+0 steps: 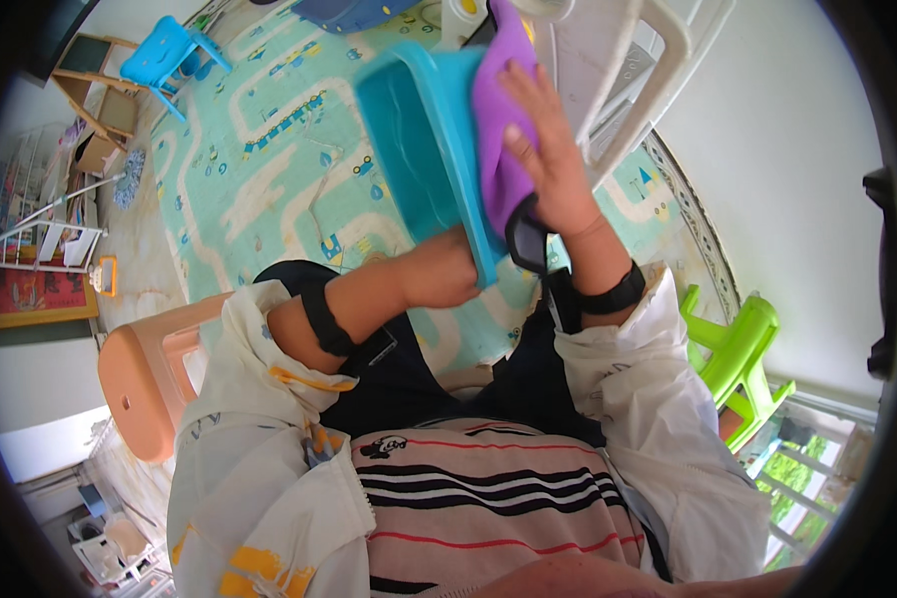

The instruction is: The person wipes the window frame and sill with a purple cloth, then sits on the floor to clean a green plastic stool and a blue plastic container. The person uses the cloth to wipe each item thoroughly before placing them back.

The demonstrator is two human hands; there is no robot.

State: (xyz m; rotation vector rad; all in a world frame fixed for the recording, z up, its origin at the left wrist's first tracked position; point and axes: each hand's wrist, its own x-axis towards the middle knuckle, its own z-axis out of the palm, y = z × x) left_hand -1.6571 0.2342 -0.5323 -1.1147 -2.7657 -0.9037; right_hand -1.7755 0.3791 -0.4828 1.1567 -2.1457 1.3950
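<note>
A teal plastic bin (pixel 418 149) is held up on its side in front of me, its opening towards the left. My left hand (pixel 448 265) grips its near end at the rim; the fingers are mostly hidden by the bin. Against the bin's outer face lies a purple cloth (pixel 502 127) with a black part (pixel 527 235) at its lower end. My right hand (pixel 546 142) presses on this cloth with the fingers spread, so the cloth sits between palm and bin. Both wrists wear black straps.
A play mat (pixel 269 172) covers the floor. White and grey plastic furniture (pixel 605 67) stands just beyond my right hand. A peach stool (pixel 142 374) is at left and a green plastic chair (pixel 740 359) at right. Farther off are a blue chair (pixel 168 60) and a mop (pixel 128 179).
</note>
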